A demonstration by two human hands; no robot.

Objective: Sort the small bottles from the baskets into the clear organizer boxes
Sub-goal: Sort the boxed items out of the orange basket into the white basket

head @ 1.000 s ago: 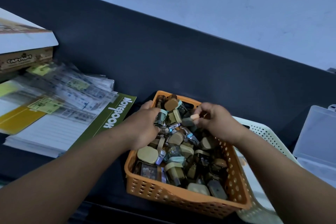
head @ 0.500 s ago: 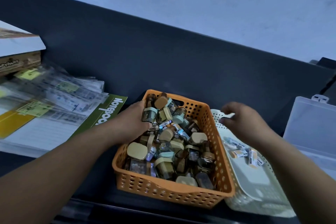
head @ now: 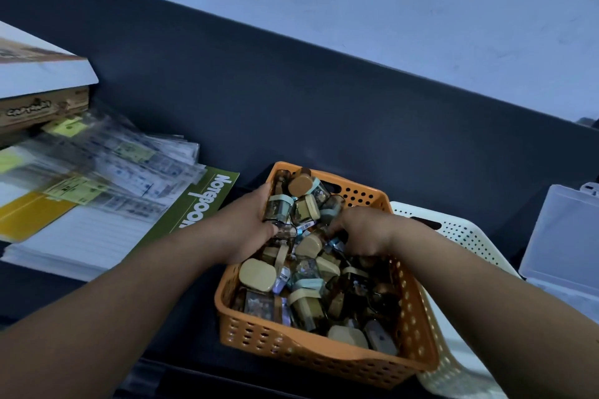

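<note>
An orange perforated basket stands on the dark table, heaped with small glass bottles that have tan and pale caps. My left hand is at the basket's far left corner and grips a few of the bottles, its thumb curled round a dark jar with a pale band. My right hand reaches into the middle of the heap with its fingers curled down among the bottles; the fingertips are hidden. Right of the orange basket lies a white perforated basket. A clear organizer box stands open at the right edge.
A green notebook lies left of the basket, under a stack of plastic-sleeved papers and lined sheets. A flat cardboard box sits at the far left. The table ends at a pale wall behind.
My right hand carried a small vial from the orange basket over to the white basket, then came back into the orange basket's heap. My left hand stayed on its bottles.
</note>
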